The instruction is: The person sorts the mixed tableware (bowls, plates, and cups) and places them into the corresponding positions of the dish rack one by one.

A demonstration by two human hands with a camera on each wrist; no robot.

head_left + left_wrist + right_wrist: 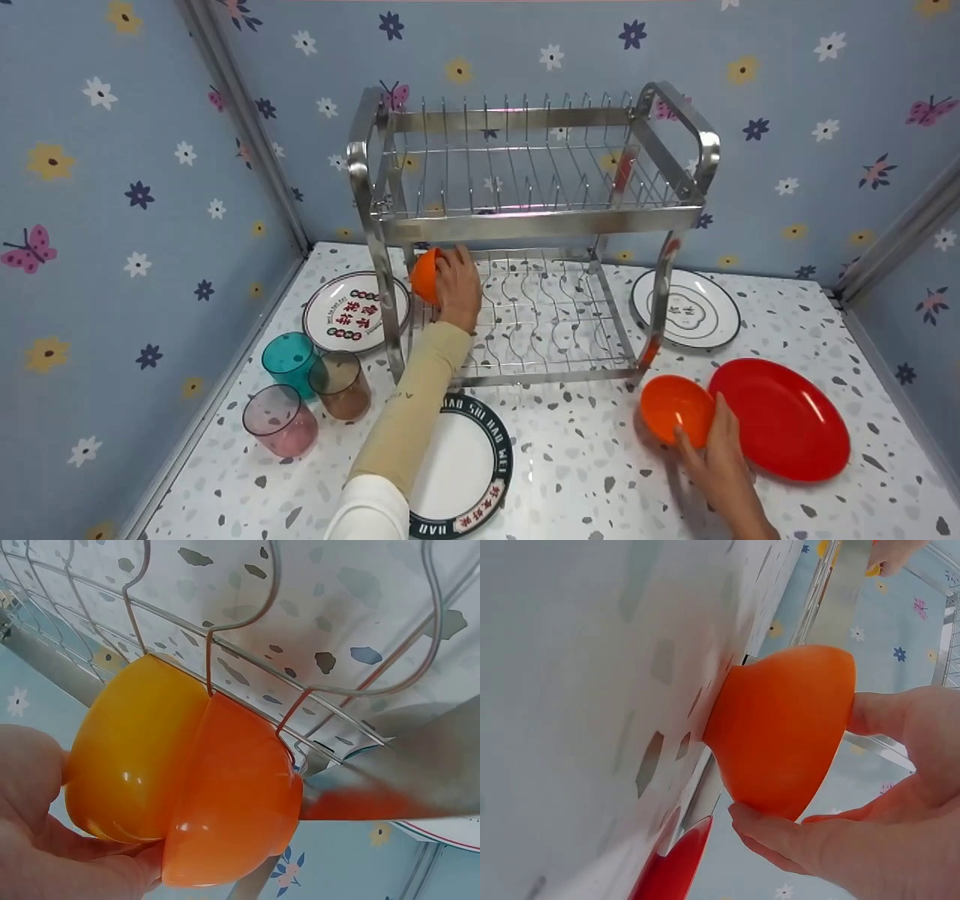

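My left hand (459, 289) reaches under the upper tier of a metal dish rack (525, 225), at its lower left end. In the left wrist view it grips a yellow bowl (131, 750), thumb on one side and fingers beneath. That bowl leans tilted against an orange bowl (232, 795), which stands on edge among the bent wires of the lower tier. At front right, my right hand (716, 457) pinches another orange bowl (677, 409) by its rim. This bowl's base is right at the speckled tabletop (592, 727) in the right wrist view.
A red plate (787, 420) lies beside my right hand. White plates flank the rack, one left (352, 311) and one right (690, 311). A black-rimmed plate (457, 465) lies under my left forearm. Teal (289, 364), brown (341, 386) and pink (281, 424) cups stand at left.
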